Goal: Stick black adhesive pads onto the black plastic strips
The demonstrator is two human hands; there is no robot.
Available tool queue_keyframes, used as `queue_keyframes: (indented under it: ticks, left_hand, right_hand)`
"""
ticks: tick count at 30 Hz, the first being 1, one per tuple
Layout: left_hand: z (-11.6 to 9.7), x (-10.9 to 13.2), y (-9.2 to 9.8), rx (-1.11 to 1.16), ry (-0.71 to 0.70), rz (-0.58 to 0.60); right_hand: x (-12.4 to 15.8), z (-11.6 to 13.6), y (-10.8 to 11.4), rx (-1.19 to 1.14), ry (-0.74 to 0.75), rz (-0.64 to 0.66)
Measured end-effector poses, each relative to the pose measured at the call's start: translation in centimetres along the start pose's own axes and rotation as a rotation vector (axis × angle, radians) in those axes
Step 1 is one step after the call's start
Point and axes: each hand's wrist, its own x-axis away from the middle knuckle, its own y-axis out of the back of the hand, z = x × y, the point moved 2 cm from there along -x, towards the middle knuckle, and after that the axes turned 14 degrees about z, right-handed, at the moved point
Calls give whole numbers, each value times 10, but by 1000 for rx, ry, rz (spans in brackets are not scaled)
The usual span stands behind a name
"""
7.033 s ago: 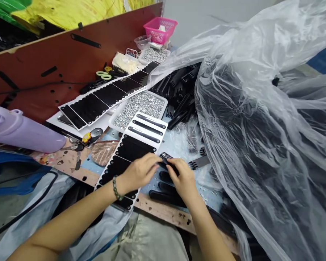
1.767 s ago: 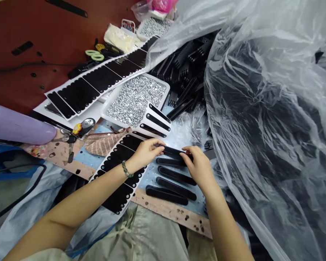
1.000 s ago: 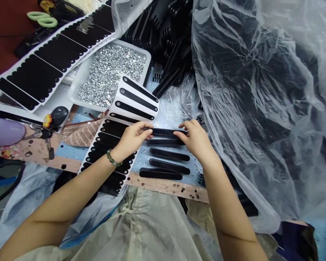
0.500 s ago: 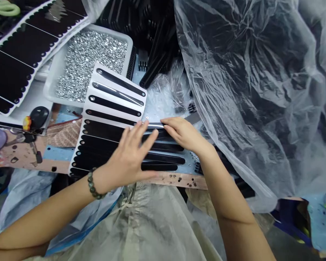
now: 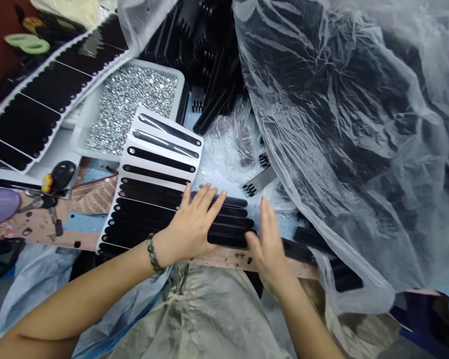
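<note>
Black and narrow, several loose strips (image 5: 230,232) lie side by side on the worktop (image 5: 228,258), close together in a row near its front edge. Their right ends are rounded, their faces smooth and dark with a faint sheen; the left ends are hidden by the left hand (image 5: 194,224). That hand's grip is spread, fingers fanned out flat over the row; whether it presses on the strips I cannot tell. The right hand (image 5: 267,244) is at their right ends, its grip loose, fingers straight and thumb held away from them. Just left of the row, a white sheet (image 5: 190,128) bears similar black bars with a small round mark at each end: the upper ones glossy and spaced apart, the lower ones packed tight. The sheet's upper part overlaps a tray (image 5: 78,137) of small silvery pieces (image 5: 134,94).
</note>
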Motion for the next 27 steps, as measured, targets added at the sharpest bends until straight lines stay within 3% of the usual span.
queue_keyframes:
  ticks: [3, 5, 9, 14, 17, 22, 25, 27]
  left_hand:
    - [0, -5, -1, -14, -24, 48]
    - [0, -7, 0, -39, -37, 65]
    - [-3, -8, 3, -65, -39, 108]
    - [0, -10, 8, 42, -22, 79]
    - [4, -10, 15, 268, 33, 31]
    - [-22, -11, 20, 666, -131, -55]
    - [-39, -7, 13, 716, -117, -162]
    - [-39, 0, 8, 737, -84, -154]
  right_hand:
    - [2, 13, -30, 131, -5, 114]
    - [-2, 16, -34, 131, -46, 119]
    - [-2, 4, -22, -234, 15, 147]
    - [20, -16, -18, -893, -6, -256]
    - [22, -11, -28, -1082, 10, -326]
    - [-8, 15, -29, -1297, 124, -71]
    - [-22, 25, -13, -1353, 177, 19]
    - [-26, 30, 3, -1282, 200, 111]
